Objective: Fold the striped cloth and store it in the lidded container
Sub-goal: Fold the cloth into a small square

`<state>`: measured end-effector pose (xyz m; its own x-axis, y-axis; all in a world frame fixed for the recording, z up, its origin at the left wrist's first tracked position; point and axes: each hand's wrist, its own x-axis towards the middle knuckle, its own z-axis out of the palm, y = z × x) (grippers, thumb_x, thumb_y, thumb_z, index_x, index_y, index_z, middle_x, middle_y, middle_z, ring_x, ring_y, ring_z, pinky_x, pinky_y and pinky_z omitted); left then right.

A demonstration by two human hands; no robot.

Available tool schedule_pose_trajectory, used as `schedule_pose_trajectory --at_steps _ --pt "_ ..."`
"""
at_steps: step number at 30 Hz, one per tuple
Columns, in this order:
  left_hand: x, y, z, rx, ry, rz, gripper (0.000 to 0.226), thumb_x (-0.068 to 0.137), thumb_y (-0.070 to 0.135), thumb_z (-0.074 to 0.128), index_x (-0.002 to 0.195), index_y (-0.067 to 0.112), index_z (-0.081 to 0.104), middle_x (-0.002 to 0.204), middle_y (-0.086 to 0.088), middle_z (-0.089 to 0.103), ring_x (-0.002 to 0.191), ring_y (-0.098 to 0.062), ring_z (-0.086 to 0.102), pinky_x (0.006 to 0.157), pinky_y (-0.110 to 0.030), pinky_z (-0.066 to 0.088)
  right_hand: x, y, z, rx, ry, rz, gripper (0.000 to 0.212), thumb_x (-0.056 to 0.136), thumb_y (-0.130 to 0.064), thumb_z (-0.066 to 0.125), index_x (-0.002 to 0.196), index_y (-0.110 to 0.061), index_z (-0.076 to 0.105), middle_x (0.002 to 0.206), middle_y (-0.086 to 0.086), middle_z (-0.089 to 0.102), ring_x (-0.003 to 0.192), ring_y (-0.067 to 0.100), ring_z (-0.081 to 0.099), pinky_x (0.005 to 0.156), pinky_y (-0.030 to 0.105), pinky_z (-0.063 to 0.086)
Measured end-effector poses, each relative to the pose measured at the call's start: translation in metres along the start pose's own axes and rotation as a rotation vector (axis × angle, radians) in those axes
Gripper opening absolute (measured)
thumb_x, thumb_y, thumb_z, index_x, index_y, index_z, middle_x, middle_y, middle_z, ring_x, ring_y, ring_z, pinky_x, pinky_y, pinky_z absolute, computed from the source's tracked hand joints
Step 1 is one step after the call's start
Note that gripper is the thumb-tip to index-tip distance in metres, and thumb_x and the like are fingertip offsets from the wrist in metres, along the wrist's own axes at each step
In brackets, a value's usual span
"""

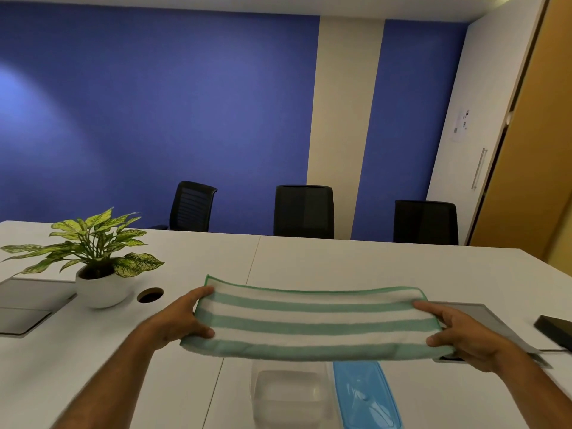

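1. My left hand (182,320) pinches the left end of the cloth (312,323), thumb on the near edge and fingers over the far edge.
2. My right hand (455,332) grips the right end of it in the same way, so both hands are closed on the cloth and none is free.
3. The cloth hangs between the hands as a long band, above the table (340,261). I judge it is already folded at least once, because the far edge looks doubled. Holding both ends keeps the layers flat and together.
4. The box (288,394) stands below the cloth, nearer to me than the hands, and it is open. The lid (365,394) lies just beside it, under my right hand side.
5. The band looks wider than the box, so I think one more fold, end to end, is needed before it goes in.
6. The plant (93,258) is beyond my left hand, well apart, and should not disturb.
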<state>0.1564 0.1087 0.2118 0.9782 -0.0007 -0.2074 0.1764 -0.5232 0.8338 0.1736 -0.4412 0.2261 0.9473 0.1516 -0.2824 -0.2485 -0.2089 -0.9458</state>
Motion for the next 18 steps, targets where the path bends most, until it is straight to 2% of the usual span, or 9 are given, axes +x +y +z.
schedule_pose_trajectory --at_steps 4,7,10,13,16,18 --pt "0.001 -0.010 0.002 0.036 0.006 -0.022 0.101 0.069 0.002 0.086 0.149 0.033 0.033 0.123 -0.007 0.047 0.103 -0.025 0.055 0.071 -0.026 0.054 -0.008 0.000 0.005 0.135 -0.002 -0.037 0.078 0.050 -0.002 0.076 0.120 -0.036 0.064 0.127 0.008 0.053 0.091 0.036 0.044 0.077 0.046 0.031" --pt "0.003 -0.015 0.002 0.043 0.008 -0.033 0.103 0.068 0.003 0.087 0.149 0.034 0.032 0.121 -0.008 0.049 0.100 -0.024 0.057 0.070 -0.026 0.054 -0.010 0.002 0.007 0.166 -0.003 -0.066 0.069 0.070 0.015 0.062 0.121 -0.032 0.062 0.131 0.010 0.051 0.093 0.032 0.048 0.073 0.043 0.040" --pt "0.005 -0.014 0.004 0.077 0.006 -0.033 0.103 0.068 0.004 0.086 0.149 0.034 0.031 0.125 -0.007 0.048 0.104 -0.024 0.056 0.072 -0.026 0.055 -0.008 0.008 0.005 0.168 -0.013 -0.064 0.076 0.061 0.015 0.066 0.124 -0.027 0.060 0.134 0.018 0.049 0.087 0.028 0.050 0.058 0.033 0.045" --pt "0.005 -0.012 0.007 0.089 0.000 -0.033 0.103 0.066 0.003 0.086 0.149 0.032 0.032 0.129 -0.005 0.046 0.106 -0.024 0.055 0.075 -0.027 0.057 -0.008 0.009 0.007 0.186 -0.017 -0.053 0.073 0.070 0.017 0.059 0.132 -0.021 0.055 0.127 0.022 0.050 0.080 0.025 0.048 0.046 0.026 0.043" --pt "0.007 -0.004 0.009 0.078 -0.012 -0.026 0.103 0.066 -0.001 0.085 0.149 0.029 0.032 0.131 -0.004 0.043 0.109 -0.024 0.053 0.077 -0.029 0.058 -0.006 0.001 0.014 0.122 -0.020 -0.047 0.092 0.050 0.001 0.071 0.136 -0.022 0.050 0.116 0.012 0.052 0.083 0.027 0.048 0.053 0.031 0.041" --pt "0.009 0.006 0.011 0.046 -0.013 -0.033 0.102 0.066 -0.004 0.083 0.149 0.028 0.033 0.133 -0.004 0.042 0.112 -0.026 0.052 0.076 -0.030 0.057 -0.006 -0.008 0.022 0.080 -0.029 -0.055 0.095 0.048 0.001 0.067 0.137 -0.023 0.047 0.111 0.011 0.050 0.078 0.025 0.047 0.051 0.030 0.039"
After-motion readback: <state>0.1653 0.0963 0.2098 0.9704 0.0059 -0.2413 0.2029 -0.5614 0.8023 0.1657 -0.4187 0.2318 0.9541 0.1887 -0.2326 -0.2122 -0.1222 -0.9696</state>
